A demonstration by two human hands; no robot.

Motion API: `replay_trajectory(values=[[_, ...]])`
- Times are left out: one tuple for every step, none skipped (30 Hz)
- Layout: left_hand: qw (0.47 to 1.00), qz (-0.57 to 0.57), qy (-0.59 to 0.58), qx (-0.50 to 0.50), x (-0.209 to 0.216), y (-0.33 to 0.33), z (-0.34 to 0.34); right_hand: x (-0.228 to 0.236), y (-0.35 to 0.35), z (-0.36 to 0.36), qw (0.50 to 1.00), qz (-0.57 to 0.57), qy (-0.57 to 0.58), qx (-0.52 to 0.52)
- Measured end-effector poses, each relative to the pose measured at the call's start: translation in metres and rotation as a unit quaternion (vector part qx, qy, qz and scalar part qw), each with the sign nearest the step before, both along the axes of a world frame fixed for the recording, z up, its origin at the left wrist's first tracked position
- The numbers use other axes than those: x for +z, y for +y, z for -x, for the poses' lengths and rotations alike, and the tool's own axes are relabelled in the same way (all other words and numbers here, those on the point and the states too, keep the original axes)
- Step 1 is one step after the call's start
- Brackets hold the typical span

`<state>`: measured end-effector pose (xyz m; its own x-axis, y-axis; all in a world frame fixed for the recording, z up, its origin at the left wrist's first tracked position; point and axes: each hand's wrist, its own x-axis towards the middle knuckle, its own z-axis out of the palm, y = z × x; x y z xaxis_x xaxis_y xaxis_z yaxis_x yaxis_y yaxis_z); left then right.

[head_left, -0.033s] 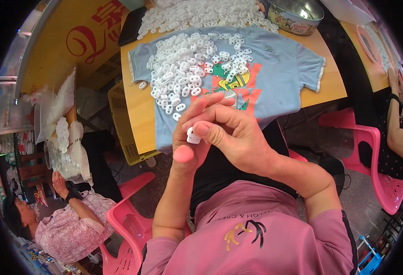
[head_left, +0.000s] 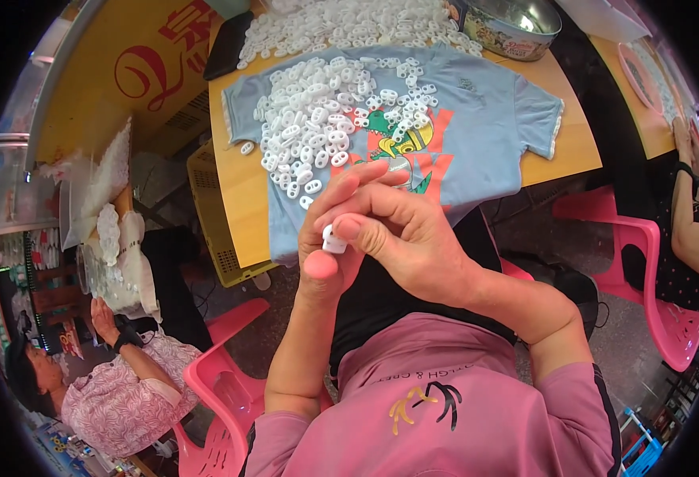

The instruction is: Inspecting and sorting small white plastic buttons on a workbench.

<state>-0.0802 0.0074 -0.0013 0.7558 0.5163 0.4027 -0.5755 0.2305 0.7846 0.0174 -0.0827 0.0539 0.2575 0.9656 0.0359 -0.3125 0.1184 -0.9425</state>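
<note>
Before my chest, my two hands meet around one small white plastic cord lock (head_left: 333, 241). My right hand (head_left: 417, 246) pinches it, the thumb pressing from the right; the fingers behind are partly hidden. Curled around from the left, my left hand (head_left: 325, 230) has its thumb tip at the lower side of the cord lock and its fingers behind my right fingers. Just beyond lies a pile of white two-holed cord locks (head_left: 309, 119) on a blue-grey T-shirt (head_left: 484, 119) spread over the table. A few looser ones (head_left: 405, 103) lie on its printed dinosaur.
More white pieces (head_left: 349, 28) heap at the table's far side, beside a round tin (head_left: 516, 32) and a dark flat object (head_left: 228, 44). A yellow crate (head_left: 222, 230) stands left of the table (head_left: 556, 159). Pink chairs (head_left: 643, 254) and other people (head_left: 127, 381) flank me.
My left thumb has moved up slightly against the cord lock, which has shifted a little in my fingers. Everything else looks the same.
</note>
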Motion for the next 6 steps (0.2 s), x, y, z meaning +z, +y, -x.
replay_trajectory(values=[[1.000, -0.003, -0.001, -0.009, -0.0006, -0.0005, 0.0012, 0.0016, -0.0007, 0.0001, 1.000, 0.001, 0.000, -0.002], [1.000, -0.006, -0.003, -0.019, -0.0014, -0.0004, 0.0026, 0.0041, -0.0013, 0.0010, 1.000, -0.003, -0.008, 0.002], [1.000, -0.009, -0.004, -0.029, -0.0023, 0.0003, 0.0042, 0.0052, -0.0019, 0.0019, 1.000, -0.008, -0.015, 0.005], [0.999, -0.013, -0.005, -0.036, -0.0021, 0.0018, 0.0067, 0.0045, -0.0018, 0.0032, 1.000, -0.007, -0.015, 0.006], [0.999, -0.017, -0.006, -0.044, -0.0023, 0.0039, 0.0092, 0.0027, -0.0016, 0.0046, 1.000, -0.017, -0.001, 0.019], [0.999, -0.017, -0.006, -0.043, -0.0020, 0.0038, 0.0091, 0.0019, -0.0015, 0.0052, 0.999, -0.027, 0.013, 0.033]])
